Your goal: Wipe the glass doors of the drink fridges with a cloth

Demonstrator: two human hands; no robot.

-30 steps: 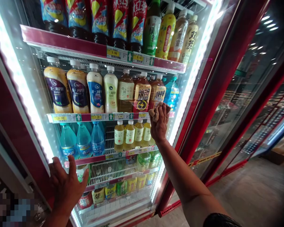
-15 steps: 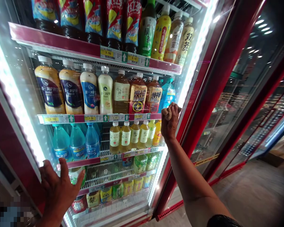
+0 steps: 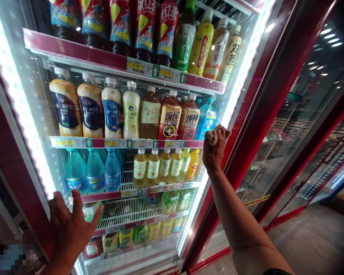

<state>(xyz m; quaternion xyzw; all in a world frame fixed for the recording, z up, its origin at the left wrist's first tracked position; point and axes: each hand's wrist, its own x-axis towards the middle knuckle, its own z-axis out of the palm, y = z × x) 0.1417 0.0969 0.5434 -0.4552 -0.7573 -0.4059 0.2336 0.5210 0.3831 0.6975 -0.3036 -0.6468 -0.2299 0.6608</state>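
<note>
My right hand (image 3: 214, 152) is closed around a bunched beige cloth (image 3: 216, 135), against the glass door of a lit drinks cooler, close to its right edge. Only part of the cloth shows between my fingers. At the lower left, my left hand (image 3: 71, 225) has its fingers spread at the door and holds nothing; whether it touches the glass I cannot tell. Behind the glass, near the cloth, stands a blue bottle (image 3: 206, 118). Blue bottles (image 3: 95, 172) stand on the shelf above my left hand.
Several shelves hold bottled drinks, among them red-labelled bottles (image 3: 146, 30) at the top and milk-tea bottles (image 3: 64, 103) below. A shelf price strip (image 3: 126, 143) runs across. Dark red door frames (image 3: 275, 99) and another glass-fronted cooler (image 3: 263, 152) stand to the right, above a grey floor (image 3: 301, 240).
My right hand with the cloth has shifted slightly right across the glass, toward the door's edge. The view has moved a little. My left hand keeps its spread pose.
</note>
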